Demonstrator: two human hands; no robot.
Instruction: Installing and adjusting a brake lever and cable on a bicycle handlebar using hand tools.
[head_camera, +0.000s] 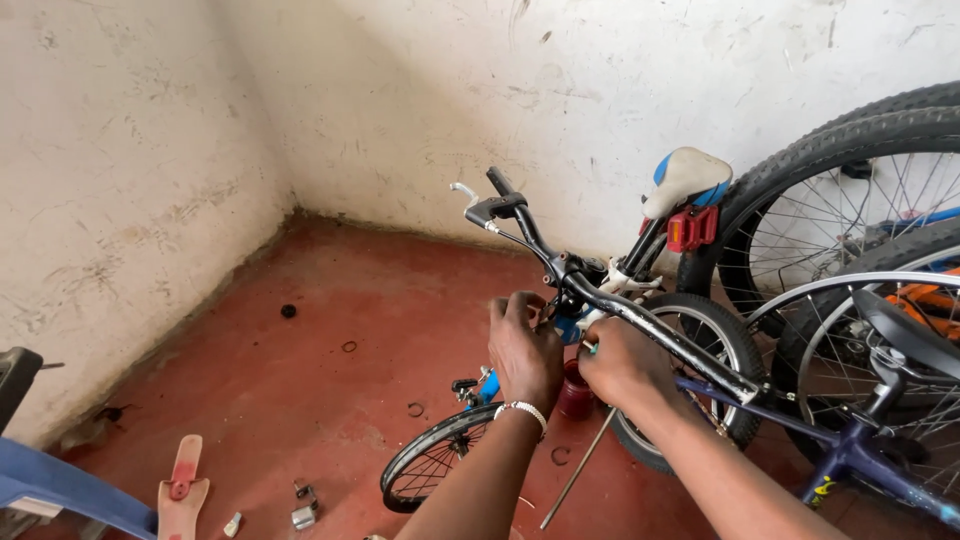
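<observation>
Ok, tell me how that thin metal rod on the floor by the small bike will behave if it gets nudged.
The thin metal rod looks straight and round, so it would probably roll or skid on the smooth red floor. It seems stiff and light. Its upper end lies near the small front wheel, which might stop it.

Blue chair (60, 487), leaning tyres (850, 150)

Red floor (330, 300) – small rings (349, 346), black cap (288, 311), metal rod (577, 470), bicycle wheel (432, 458).

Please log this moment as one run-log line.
left hand at bike stem | right hand beside it | handlebar above | red floor
</observation>
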